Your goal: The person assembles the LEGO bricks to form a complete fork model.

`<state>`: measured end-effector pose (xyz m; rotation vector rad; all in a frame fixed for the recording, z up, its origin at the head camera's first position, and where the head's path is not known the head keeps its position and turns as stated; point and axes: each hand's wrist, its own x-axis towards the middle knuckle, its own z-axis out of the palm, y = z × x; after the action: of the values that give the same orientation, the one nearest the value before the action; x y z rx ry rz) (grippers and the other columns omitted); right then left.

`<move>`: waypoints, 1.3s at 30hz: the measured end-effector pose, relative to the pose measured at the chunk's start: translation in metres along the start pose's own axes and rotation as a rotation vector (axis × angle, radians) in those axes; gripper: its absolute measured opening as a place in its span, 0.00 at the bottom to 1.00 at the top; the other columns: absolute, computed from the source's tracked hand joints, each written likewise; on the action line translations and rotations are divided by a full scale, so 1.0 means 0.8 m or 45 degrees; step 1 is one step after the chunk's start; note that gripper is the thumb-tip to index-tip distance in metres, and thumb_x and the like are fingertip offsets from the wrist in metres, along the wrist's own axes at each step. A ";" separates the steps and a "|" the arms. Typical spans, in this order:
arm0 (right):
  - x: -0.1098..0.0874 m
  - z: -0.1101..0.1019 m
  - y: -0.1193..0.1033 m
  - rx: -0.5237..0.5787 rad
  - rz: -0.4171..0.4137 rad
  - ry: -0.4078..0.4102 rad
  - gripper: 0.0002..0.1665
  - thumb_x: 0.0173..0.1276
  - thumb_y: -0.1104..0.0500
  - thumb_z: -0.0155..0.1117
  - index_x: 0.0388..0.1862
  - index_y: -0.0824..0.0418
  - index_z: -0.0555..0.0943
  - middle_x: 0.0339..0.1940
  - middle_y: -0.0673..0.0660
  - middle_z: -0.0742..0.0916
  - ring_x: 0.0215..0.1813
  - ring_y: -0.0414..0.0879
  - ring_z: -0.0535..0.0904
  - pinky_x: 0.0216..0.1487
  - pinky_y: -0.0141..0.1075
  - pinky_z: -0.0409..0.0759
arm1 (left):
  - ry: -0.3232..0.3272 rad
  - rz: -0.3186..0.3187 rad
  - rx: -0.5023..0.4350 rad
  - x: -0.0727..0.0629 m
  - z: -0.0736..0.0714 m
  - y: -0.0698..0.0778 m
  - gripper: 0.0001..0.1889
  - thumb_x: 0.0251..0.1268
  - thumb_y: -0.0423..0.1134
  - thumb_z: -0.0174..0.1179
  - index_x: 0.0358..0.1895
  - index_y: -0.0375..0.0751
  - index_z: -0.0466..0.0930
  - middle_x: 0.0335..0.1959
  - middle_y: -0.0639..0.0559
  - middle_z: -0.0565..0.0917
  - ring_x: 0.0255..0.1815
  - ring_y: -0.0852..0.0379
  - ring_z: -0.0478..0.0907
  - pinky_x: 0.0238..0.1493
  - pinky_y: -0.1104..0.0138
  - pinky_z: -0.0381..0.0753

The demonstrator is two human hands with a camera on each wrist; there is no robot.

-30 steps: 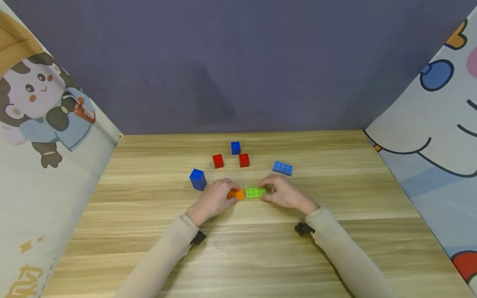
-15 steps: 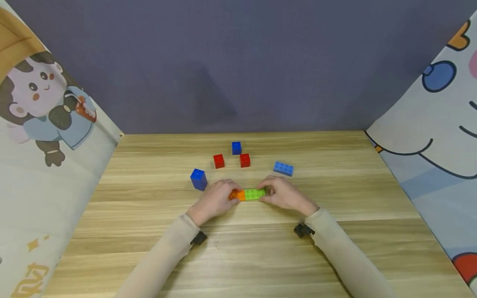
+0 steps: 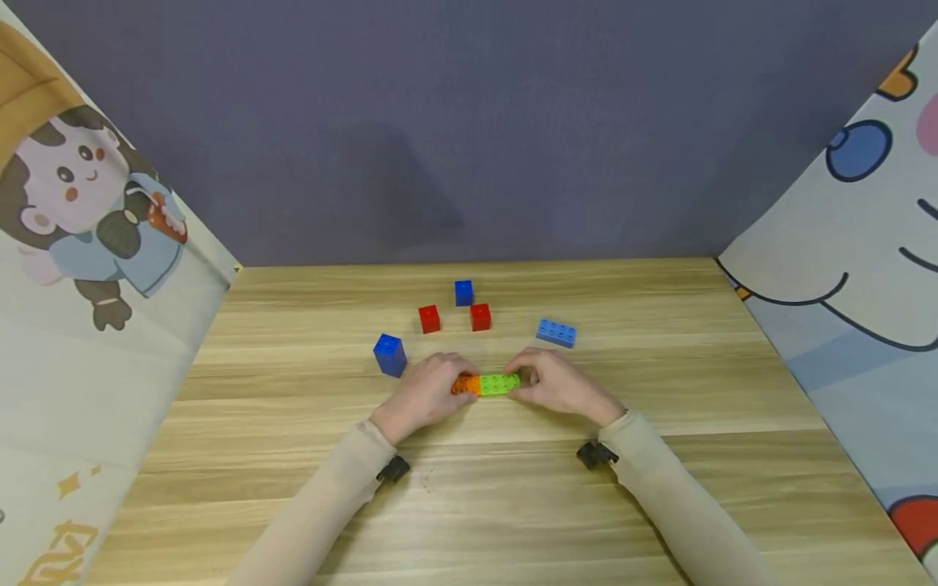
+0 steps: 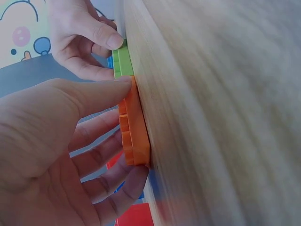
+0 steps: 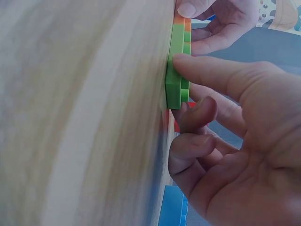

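You are pinching the orange brick (image 3: pixel 472 385) in your left hand (image 3: pixel 425 391), thumb on its near long side, fingers reaching round its far side and left end. Your right hand (image 3: pixel 553 381) is pinching the green brick (image 3: pixel 498 384), thumb on its near side; in the right wrist view the lower fingers are bending loosely beyond its free end. Both hands are part-closed, spread only about as wide as the bricks.

The two bricks are lying studs up on the wooden tabletop (image 3: pixel 469 505), in front of you, touching end to end in one straight line. Change noted: a second ago a narrow gap was showing between them; half a second ago they were already meeting, and they are keeping that contact now.

Outward: the tall blue block (image 3: pixel 390 356) is standing just beyond your left hand, the light-blue studded brick (image 3: pixel 556 332) is lying just beyond your right. Farther back, the left red block (image 3: pixel 429 319) and right red block (image 3: pixel 479 317) are sitting apart, with the small blue block (image 3: pixel 464 293) behind. These five are holding their earlier layout. The grey-purple panel (image 3: pixel 469 122) is rising behind the tabletop.
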<state>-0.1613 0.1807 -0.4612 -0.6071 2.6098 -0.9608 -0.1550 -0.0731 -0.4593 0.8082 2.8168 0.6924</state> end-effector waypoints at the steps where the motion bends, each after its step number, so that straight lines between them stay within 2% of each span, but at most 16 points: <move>1: 0.000 0.000 0.000 0.003 0.003 -0.001 0.21 0.67 0.59 0.79 0.59 0.57 0.88 0.55 0.54 0.87 0.39 0.40 0.78 0.39 0.31 0.80 | 0.002 -0.001 0.002 0.000 0.000 0.000 0.19 0.68 0.45 0.75 0.58 0.44 0.89 0.52 0.51 0.90 0.51 0.51 0.85 0.53 0.54 0.85; 13: -0.001 -0.001 0.000 0.030 0.008 -0.012 0.23 0.67 0.58 0.79 0.61 0.55 0.87 0.59 0.56 0.86 0.37 0.40 0.79 0.37 0.32 0.81 | 0.039 -0.011 0.019 -0.002 -0.001 0.000 0.20 0.65 0.47 0.77 0.57 0.45 0.89 0.54 0.50 0.89 0.51 0.50 0.83 0.51 0.53 0.85; 20: 0.000 -0.001 0.001 0.034 0.005 -0.021 0.22 0.68 0.59 0.79 0.60 0.56 0.87 0.58 0.56 0.87 0.37 0.40 0.79 0.37 0.32 0.81 | -0.001 0.001 0.044 0.001 -0.002 0.001 0.20 0.68 0.47 0.74 0.60 0.45 0.89 0.56 0.50 0.89 0.57 0.49 0.84 0.57 0.51 0.86; 27: 0.001 -0.002 0.000 0.034 -0.001 -0.024 0.22 0.68 0.59 0.78 0.60 0.58 0.88 0.56 0.55 0.87 0.40 0.41 0.79 0.40 0.32 0.81 | -0.022 0.002 0.056 0.004 -0.003 0.005 0.21 0.69 0.48 0.74 0.60 0.44 0.88 0.55 0.50 0.89 0.56 0.49 0.84 0.56 0.52 0.86; 39: -0.003 -0.005 -0.002 0.049 -0.036 -0.025 0.22 0.68 0.59 0.78 0.60 0.59 0.88 0.56 0.56 0.88 0.38 0.40 0.79 0.39 0.31 0.81 | -0.038 0.012 0.100 0.007 -0.001 0.013 0.20 0.70 0.47 0.73 0.59 0.44 0.89 0.54 0.51 0.89 0.55 0.50 0.84 0.56 0.56 0.86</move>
<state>-0.1608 0.1827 -0.4564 -0.6422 2.5663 -1.0062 -0.1549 -0.0631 -0.4535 0.8374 2.8310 0.5698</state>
